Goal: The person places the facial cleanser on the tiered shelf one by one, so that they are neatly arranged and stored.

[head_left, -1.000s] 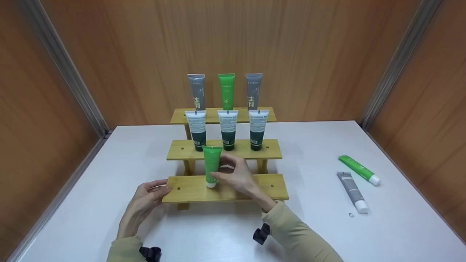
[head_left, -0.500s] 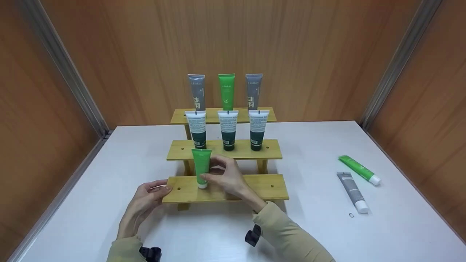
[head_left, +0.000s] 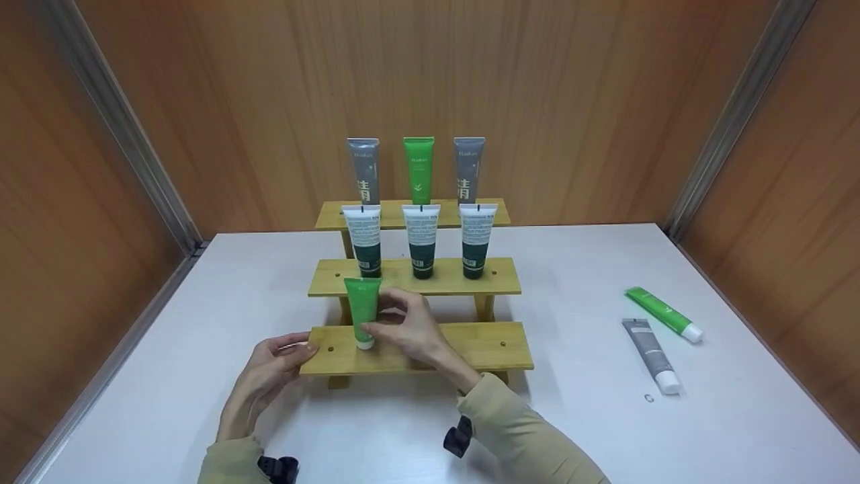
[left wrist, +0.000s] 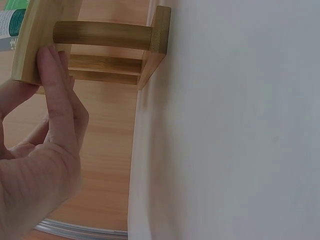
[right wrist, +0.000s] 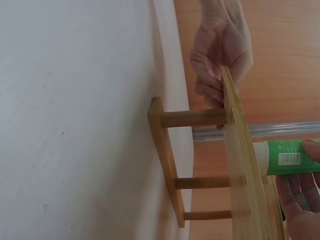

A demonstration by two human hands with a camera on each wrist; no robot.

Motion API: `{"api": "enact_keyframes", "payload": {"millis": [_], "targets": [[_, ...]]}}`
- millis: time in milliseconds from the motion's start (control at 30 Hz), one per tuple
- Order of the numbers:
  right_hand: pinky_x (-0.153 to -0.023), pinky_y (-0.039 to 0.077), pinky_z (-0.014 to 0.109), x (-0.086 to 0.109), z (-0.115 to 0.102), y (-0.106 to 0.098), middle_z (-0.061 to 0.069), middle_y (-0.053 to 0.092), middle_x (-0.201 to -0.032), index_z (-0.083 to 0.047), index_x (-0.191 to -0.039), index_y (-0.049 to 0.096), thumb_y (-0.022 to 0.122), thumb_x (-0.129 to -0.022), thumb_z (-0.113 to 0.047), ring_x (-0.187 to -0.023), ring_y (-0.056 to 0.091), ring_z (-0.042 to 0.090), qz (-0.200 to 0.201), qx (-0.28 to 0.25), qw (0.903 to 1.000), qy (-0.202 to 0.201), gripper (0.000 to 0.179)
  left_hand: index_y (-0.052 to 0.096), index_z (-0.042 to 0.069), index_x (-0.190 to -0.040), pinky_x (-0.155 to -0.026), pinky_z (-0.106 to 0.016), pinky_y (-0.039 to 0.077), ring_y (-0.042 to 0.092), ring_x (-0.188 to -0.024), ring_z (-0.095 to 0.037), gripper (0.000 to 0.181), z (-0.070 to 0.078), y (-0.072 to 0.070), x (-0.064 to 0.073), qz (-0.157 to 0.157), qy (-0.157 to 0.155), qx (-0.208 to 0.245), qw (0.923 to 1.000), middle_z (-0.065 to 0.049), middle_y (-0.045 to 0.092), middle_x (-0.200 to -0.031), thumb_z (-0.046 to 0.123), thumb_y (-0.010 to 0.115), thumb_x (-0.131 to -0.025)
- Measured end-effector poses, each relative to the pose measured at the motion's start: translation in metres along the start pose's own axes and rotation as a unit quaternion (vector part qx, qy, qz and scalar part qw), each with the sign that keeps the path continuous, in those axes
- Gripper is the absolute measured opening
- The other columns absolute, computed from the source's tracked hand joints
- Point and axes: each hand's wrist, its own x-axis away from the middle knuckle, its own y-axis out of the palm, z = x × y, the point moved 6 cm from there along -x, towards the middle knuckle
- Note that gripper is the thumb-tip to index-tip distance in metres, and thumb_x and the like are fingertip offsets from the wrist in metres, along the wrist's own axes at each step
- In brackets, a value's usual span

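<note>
My right hand [head_left: 411,328] pinches a green tube [head_left: 363,306] between thumb and fingers. The tube stands cap down, its white cap [right wrist: 261,157] right at the lowest shelf [head_left: 463,346] of a three-step wooden rack, left of the middle. My left hand [head_left: 270,366] grips the left end of that same shelf, thumb on one face and fingers on the other, as the left wrist view shows. On the middle shelf [head_left: 322,277] stand three white and dark-green tubes [head_left: 422,235]. Two grey tubes [head_left: 468,165] flank a green tube [head_left: 419,165] on the top shelf [head_left: 500,212].
On the white table [head_left: 578,403] at the right lie another green tube [head_left: 662,314] and a grey tube [head_left: 650,355], both with white caps. A small ring [head_left: 648,398] is beside the grey one. Wooden panels [head_left: 571,107] wall in the back and both sides.
My right hand has slid leftward along the lowest shelf with the green tube, from near the middle toward the left end. The left hand keeps its grip on the shelf end.
</note>
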Motion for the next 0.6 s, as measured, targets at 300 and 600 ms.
{"api": "enact_keyframes", "payload": {"millis": [300, 600], "targets": [[-0.099, 0.056, 0.034, 0.0002, -0.0014, 0.0022, 0.026, 0.066, -0.12, 0.007, -0.123, 0.064, 0.078, -0.081, 0.002, -0.111, 0.066, 0.034, -0.002, 0.008, 0.9999, -0.011, 0.045, 0.04, -0.013, -0.145, -0.076, -0.02, 0.058, 0.07, -0.087, -0.008, 0.062, -0.001, -0.0008, -0.001, 0.0, -0.006, 0.0, 1.0, -0.004, 0.069, -0.104, 0.013, 0.068, -0.096], [-0.098, 0.056, 0.03, -0.0001, -0.0011, 0.0046, 0.027, 0.067, -0.119, 0.009, -0.123, 0.063, 0.078, -0.082, 0.003, -0.11, 0.067, 0.03, -0.009, -0.007, 0.9999, -0.009, 0.044, 0.04, -0.014, -0.145, -0.075, -0.02, 0.058, 0.069, -0.087, -0.008, 0.058, -0.0004, 0.0014, 0.0003, -0.003, 0.003, -0.003, 1.0, -0.004, 0.069, -0.103, 0.008, 0.064, -0.097]]}}
